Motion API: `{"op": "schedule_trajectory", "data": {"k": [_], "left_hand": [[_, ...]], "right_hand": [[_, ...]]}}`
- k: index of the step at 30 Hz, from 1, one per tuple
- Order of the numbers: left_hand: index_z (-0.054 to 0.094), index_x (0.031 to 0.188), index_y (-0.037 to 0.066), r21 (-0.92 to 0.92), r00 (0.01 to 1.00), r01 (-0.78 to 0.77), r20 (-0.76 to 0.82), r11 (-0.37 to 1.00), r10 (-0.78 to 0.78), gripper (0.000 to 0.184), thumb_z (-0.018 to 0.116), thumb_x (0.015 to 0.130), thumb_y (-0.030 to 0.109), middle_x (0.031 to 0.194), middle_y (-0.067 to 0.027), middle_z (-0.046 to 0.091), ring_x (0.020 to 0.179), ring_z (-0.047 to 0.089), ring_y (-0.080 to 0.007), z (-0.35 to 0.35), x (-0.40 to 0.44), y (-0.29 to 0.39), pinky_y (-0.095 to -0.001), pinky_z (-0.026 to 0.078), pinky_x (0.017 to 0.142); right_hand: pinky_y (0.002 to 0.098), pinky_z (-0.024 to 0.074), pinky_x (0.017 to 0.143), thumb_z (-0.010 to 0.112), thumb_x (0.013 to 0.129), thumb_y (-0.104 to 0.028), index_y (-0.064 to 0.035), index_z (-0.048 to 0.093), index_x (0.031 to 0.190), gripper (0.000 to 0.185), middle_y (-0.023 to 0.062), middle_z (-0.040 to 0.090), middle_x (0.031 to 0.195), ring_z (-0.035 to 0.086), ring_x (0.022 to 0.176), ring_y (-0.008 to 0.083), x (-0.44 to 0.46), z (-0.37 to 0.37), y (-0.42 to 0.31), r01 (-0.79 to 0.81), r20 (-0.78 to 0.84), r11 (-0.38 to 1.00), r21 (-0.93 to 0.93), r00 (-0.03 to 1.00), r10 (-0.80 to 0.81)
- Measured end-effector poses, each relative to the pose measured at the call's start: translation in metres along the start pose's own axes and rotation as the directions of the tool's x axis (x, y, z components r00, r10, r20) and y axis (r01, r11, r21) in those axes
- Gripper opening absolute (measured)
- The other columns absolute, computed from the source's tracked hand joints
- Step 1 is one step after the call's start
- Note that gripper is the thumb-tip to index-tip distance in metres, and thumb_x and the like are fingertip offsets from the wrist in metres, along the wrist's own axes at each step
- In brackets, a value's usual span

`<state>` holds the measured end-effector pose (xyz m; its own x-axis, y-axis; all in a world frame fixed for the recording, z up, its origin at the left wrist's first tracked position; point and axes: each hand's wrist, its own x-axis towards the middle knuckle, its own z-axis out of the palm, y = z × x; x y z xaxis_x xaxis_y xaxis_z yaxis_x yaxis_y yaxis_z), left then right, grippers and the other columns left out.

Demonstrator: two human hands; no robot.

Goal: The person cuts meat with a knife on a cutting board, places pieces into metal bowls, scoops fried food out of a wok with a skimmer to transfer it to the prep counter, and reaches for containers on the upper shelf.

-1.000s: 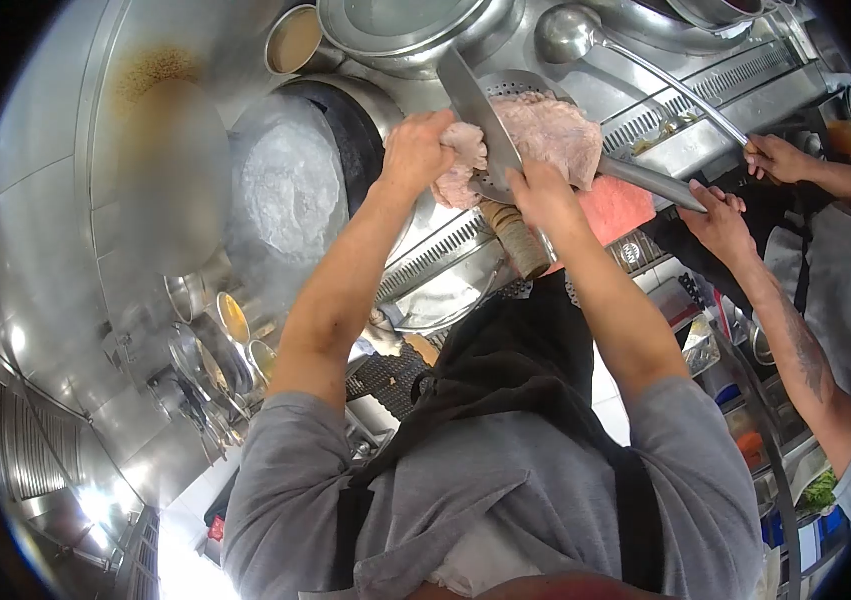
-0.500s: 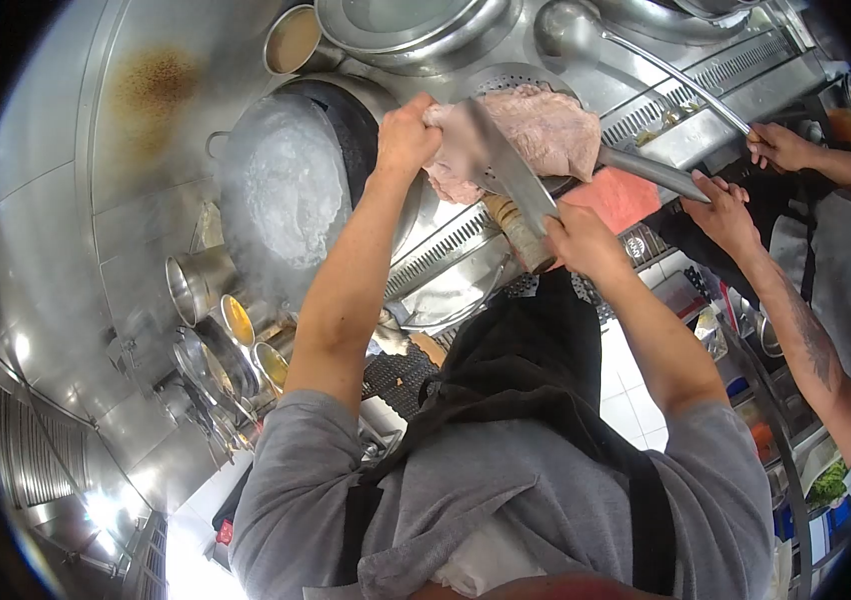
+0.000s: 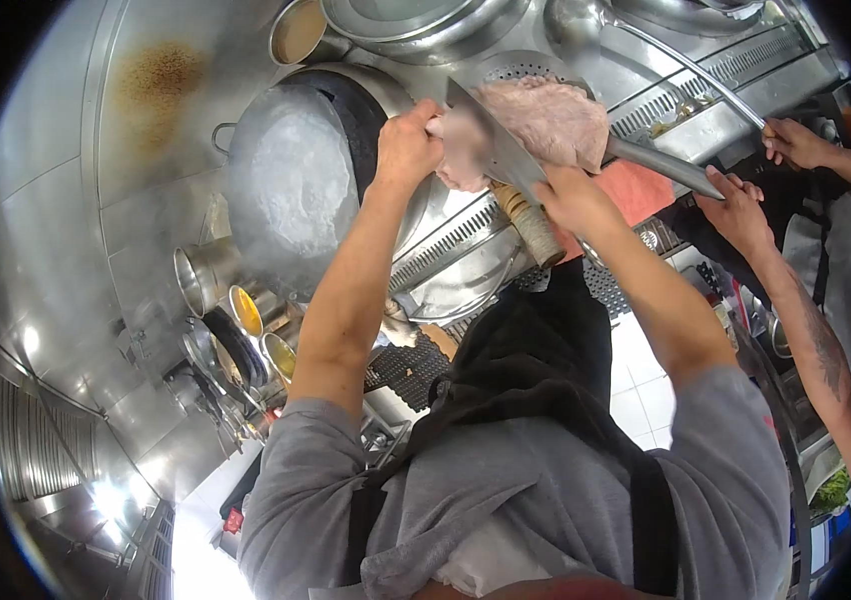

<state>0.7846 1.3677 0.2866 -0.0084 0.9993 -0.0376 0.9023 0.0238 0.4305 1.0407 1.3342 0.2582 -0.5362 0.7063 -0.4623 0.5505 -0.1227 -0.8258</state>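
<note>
My left hand (image 3: pixel 410 146) grips the left end of a pale piece of meat (image 3: pixel 464 150). In my right hand (image 3: pixel 576 200) is a cleaver (image 3: pixel 508 150), its broad blade slanting up and left across the meat. Right of the blade, a larger part of the meat (image 3: pixel 551 120) rests on a perforated ladle (image 3: pixel 521 66). A co-worker's hand (image 3: pixel 738 202) holds the ladle's long handle. Just below the meat is a wooden-handled tool (image 3: pixel 534 228), partly hidden by my right hand.
A steaming wok (image 3: pixel 296 180) stands on the left. Above it are a pot of brown liquid (image 3: pixel 300 32) and a large metal basin (image 3: pixel 426 30). The co-worker's other hand (image 3: pixel 794 143) holds a solid ladle (image 3: pixel 574 22). Pots with yellow contents (image 3: pixel 246 310) sit lower left.
Over the last second the cleaver has swept down and right, then back up and left across the meat. My left hand has kept its grip on the meat's end.
</note>
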Motion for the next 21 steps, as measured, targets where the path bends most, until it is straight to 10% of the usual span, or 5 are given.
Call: {"op": "schedule_trajectory", "data": {"k": [11,15,21], "left_hand": [[0.057,0.102,0.012,0.055,0.995,-0.099,-0.027,0.994,0.100,0.031,0.060,0.071,0.008,0.107,-0.0179,0.059,0.099,0.058,-0.0378,0.017,-0.004,0.002,-0.0468,0.048,0.085],[0.062,0.096,0.006,0.314,0.981,-0.177,-0.016,0.933,0.191,0.028,0.062,0.067,0.007,0.099,-0.0171,0.061,0.094,0.060,-0.0330,0.033,-0.012,0.006,-0.0424,0.048,0.084],[0.061,0.090,0.006,0.172,0.970,-0.159,-0.154,0.972,0.186,0.025,0.059,0.065,0.001,0.088,-0.0135,0.062,0.084,0.061,-0.0333,0.021,-0.010,-0.009,-0.0414,0.050,0.075]], "right_hand": [[0.0494,0.0440,0.086,0.047,0.089,-0.019,0.0073,0.060,0.092,0.030,0.0300,0.062,0.091,0.059,0.092,0.0447,0.019,0.012,0.000,0.082,-0.154,0.992,-0.101,0.983,-0.097],[0.0513,0.0438,0.082,0.048,0.089,-0.019,0.0065,0.059,0.091,0.028,0.0298,0.062,0.087,0.058,0.090,0.0457,0.009,0.004,0.005,0.025,-0.117,0.999,-0.026,0.993,-0.028],[0.0535,0.0432,0.078,0.050,0.089,-0.017,0.0055,0.058,0.089,0.024,0.0298,0.061,0.085,0.057,0.087,0.0464,-0.006,-0.009,-0.009,0.068,-0.152,0.990,-0.126,0.985,-0.087]]}}
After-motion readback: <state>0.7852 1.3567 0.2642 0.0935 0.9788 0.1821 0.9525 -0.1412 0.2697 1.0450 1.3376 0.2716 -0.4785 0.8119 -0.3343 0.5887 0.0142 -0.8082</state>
